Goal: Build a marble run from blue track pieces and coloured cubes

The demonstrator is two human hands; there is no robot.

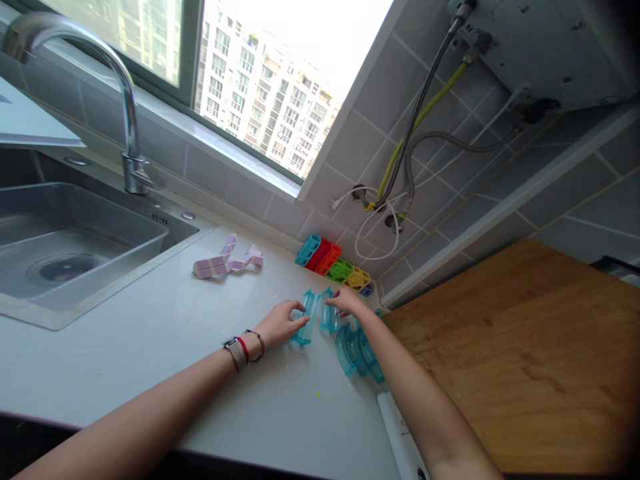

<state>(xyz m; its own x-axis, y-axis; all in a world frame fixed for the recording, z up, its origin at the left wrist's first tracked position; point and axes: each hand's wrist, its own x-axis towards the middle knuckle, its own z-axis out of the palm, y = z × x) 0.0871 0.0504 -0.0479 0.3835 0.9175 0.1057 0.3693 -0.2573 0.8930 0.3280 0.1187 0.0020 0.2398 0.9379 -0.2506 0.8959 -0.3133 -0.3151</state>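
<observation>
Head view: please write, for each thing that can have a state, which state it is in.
Left hand: fingers curved, at a blue piece; grip unclear
Right hand: fingers bent, at another blue piece; grip unclear
Curved blue pieces: side by side, partly hidden
Purple toy: bent
Coloured blocks: in a row
Tap: no water running
White cable: looped

plastic pieces (313,310): translucent teal | block row (327,259): blue, red, orange, green, yellow | folding toy (215,267): lilac, pale-banded
</observation>
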